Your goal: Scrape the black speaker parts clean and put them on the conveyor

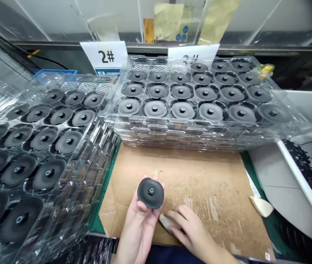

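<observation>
In the head view, my left hand [143, 216] grips a black cap-shaped plastic part [145, 190] by its edges. The part is rounded-square and shallow, with a small round stud in its middle, and its dished side faces up. Beside it, low over the cardboard, the fingers of my right hand [189, 231] close round a pale grey wedge-like pad [168, 222]. The pad's material cannot be made out, and my fingers cover part of it. The two hands are close together but apart.
Stacked clear plastic trays [172, 128] with black parts stand at the back. More filled trays [87, 161] are on the left. A cardboard sheet [200, 183] covers the bench. To the right lie a cream wedge [262, 206] and a white bin [296, 161] holding small black pieces.
</observation>
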A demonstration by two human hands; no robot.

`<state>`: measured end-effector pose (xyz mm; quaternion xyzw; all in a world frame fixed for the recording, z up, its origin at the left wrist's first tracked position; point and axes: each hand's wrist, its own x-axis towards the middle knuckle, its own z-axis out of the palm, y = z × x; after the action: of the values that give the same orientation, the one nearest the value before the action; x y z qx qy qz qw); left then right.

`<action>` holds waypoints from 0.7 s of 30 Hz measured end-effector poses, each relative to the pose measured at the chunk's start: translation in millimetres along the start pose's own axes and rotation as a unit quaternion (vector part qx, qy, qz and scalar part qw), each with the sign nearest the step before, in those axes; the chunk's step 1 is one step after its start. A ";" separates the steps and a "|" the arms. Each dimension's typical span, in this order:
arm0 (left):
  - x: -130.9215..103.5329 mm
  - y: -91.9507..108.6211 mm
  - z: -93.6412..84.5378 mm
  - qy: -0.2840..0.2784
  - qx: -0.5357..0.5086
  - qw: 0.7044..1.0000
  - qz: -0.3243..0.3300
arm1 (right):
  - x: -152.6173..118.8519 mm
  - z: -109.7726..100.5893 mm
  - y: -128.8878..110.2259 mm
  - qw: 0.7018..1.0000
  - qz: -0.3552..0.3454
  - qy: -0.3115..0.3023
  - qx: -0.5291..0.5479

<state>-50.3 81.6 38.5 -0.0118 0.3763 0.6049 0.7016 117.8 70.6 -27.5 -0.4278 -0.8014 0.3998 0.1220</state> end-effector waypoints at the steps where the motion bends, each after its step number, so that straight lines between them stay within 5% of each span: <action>1: -0.3 -0.3 0.4 -0.003 0.008 1.000 0.000 | 2.6 -4.3 0.0 1.000 0.012 -0.010 0.005; 5: -5.4 -2.8 6.4 -0.017 0.032 0.999 0.000 | 18.4 -40.8 -8.9 0.997 0.054 0.028 0.037; 10: -20.6 -16.7 16.2 -0.012 0.061 0.998 0.015 | 17.5 -91.2 -63.1 0.963 -0.009 0.246 0.110; 14: -34.3 -29.2 17.2 -0.063 0.062 0.994 -0.067 | 2.1 -94.3 -98.7 0.963 -0.174 0.197 0.063; 17: -39.7 -32.9 16.4 -0.057 0.080 0.995 -0.033 | -1.1 -92.0 -103.6 0.974 -0.165 0.150 0.030; 21: -45.3 -30.4 18.7 -0.085 0.075 0.993 -0.028 | -3.5 -90.8 -102.5 0.953 -0.183 0.241 0.000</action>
<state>-13.9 44.2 63.1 0.0820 0.3591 0.5543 0.7464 108.4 84.4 108.5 -0.3573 -0.8129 0.2554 0.3825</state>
